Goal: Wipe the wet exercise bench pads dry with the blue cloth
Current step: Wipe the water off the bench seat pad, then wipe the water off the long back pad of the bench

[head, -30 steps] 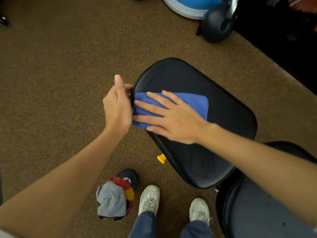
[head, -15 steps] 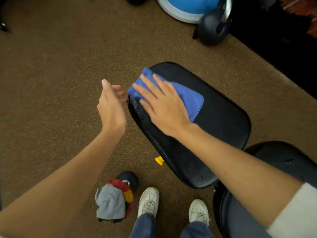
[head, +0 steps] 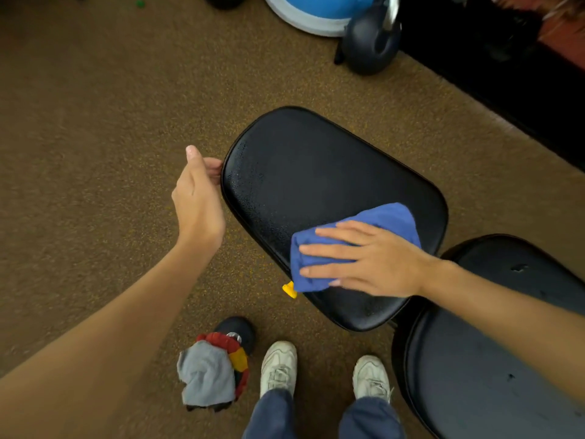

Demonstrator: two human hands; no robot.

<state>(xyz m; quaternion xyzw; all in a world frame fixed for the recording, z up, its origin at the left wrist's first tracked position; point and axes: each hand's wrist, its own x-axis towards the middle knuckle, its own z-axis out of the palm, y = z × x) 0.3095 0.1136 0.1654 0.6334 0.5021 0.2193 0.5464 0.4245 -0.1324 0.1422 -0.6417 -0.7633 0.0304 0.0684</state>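
The black vinyl bench pad (head: 316, 191), a rounded oblong, is lying with its long axis running from the upper left down to the lower right; its surface is looking beaded with droplets, though the sheen makes that hard to confirm. The folded blue cloth (head: 376, 221) is sitting on the pad's near-right part, its long side following the same diagonal. The right hand (head: 370, 259) is lying flat on the cloth — fingers straight, spread, pointing left. The left hand (head: 198, 201) is hovering at the pad's left edge, thumb up, fingers loosely curled and touching the rim — gripping nothing. A second dark round pad (head: 493, 359) is sitting lower right.
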